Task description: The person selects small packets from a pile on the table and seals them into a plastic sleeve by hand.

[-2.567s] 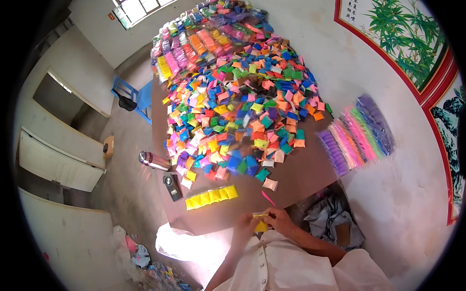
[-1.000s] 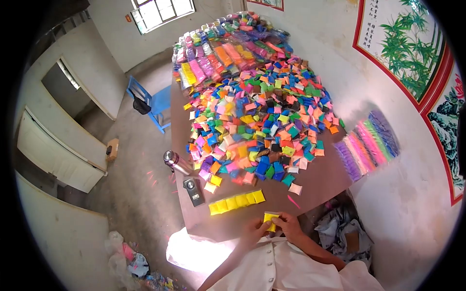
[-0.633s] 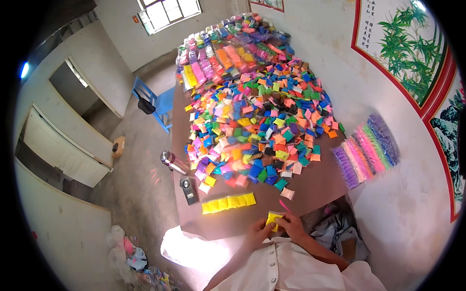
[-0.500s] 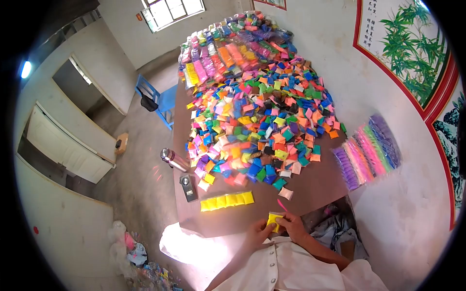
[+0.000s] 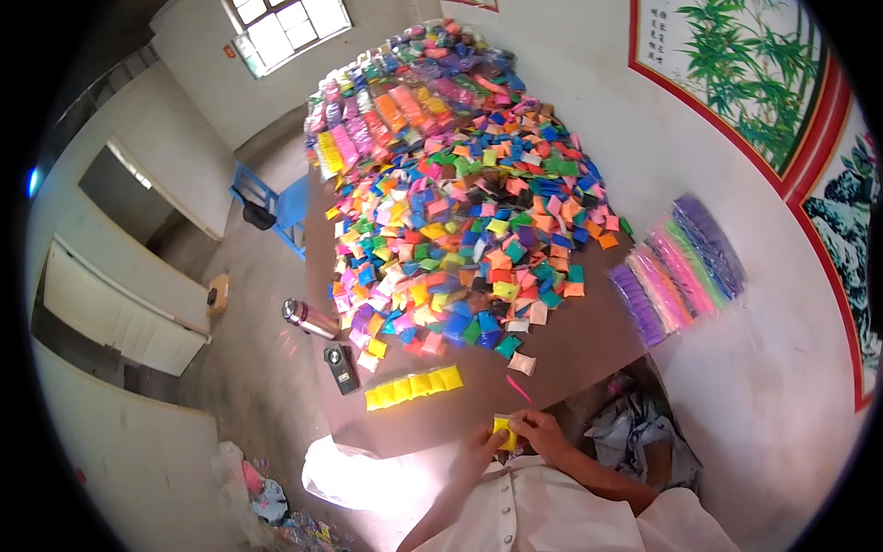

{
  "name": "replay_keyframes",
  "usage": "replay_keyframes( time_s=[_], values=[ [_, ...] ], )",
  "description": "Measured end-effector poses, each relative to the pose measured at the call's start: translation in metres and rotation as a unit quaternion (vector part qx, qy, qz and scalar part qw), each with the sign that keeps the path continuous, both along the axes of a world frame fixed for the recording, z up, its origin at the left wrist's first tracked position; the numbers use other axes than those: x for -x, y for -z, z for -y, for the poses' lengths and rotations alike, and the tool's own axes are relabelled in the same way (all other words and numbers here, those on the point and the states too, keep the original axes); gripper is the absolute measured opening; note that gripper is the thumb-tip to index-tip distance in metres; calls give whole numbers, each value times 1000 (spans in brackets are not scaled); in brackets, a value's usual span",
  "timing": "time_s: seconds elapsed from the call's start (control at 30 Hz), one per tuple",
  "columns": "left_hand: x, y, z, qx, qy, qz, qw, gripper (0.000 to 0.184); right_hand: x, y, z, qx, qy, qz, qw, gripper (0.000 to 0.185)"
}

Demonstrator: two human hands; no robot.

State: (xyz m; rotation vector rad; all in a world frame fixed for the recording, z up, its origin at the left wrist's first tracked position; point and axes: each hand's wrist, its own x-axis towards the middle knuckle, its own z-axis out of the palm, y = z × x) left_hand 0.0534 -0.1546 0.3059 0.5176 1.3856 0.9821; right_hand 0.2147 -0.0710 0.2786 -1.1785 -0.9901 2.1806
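Close to my body, at the table's near edge, both hands are closed on a small yellow packet (image 5: 505,434). My left hand (image 5: 479,447) grips its left side with the thumb on the front. My right hand (image 5: 543,434) pinches its upper right part, and the fingers cover some of it. A joined strip of yellow packets (image 5: 414,387) lies flat on the brown table (image 5: 405,431), ahead and to the left of my hands. Just beyond them are a thin pink strip (image 5: 519,388) and a pale pink packet (image 5: 521,364).
A large heap of colourful packets (image 5: 460,248) covers much of the table, with bagged strips (image 5: 391,110) behind. At left stand a thermos (image 5: 310,318) and a black device (image 5: 341,369). More strips (image 5: 676,267) lie at right by the wall. A blue chair (image 5: 292,204) stands beyond.
The camera view has shifted and tilted a little, so the table's things sit farther left. Both hands still hold the yellow packet, which now shows a narrower face.
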Motion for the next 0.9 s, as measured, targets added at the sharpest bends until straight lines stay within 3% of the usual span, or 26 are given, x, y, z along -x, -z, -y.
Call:
replay_keyframes(
  time_s=[0.07, 0.13, 0.23, 0.3, 0.43, 0.5, 0.63, 0.67, 0.8, 0.9],
  values=[
    [5, -4, -6, -4, 14, 1, 1000, 33, 3, -7, 2, -65, 6, 43, 997, 15],
    [11, -6, -8, -14, 46, -99, 994, 30, 9, -17, 2, -102, 7, 69, 992, 15],
    [41, 24, 1, -12, 42, -50, 998, 26, 24, -15, 17, -151, 5, 97, 984, 16],
    [59, 15, 7, -22, 58, -54, 997, 25, 40, -15, 29, -201, 13, 104, 974, 16],
    [88, 19, 20, -52, 61, -43, 996, 22, 69, -18, 48, -149, 14, 119, 982, 15],
    [102, 22, 26, -56, 57, -29, 996, 22, 83, -12, 56, -56, 68, 58, 994, 14],
    [124, 2, 28, -10, 56, 3, 998, 25, 104, 0, 70, -48, 89, 60, 993, 13],
    [128, -6, 28, 15, 44, 11, 999, 26, 108, 1, 72, -97, 55, 92, 990, 13],
    [150, 40, 37, -27, 70, 22, 997, 17, 122, -3, 83, -148, 37, 134, 979, 16],
    [164, 76, 33, -87, 140, -54, 985, 22, 127, -5, 80, -136, 50, 137, 980, 15]
  ],
)
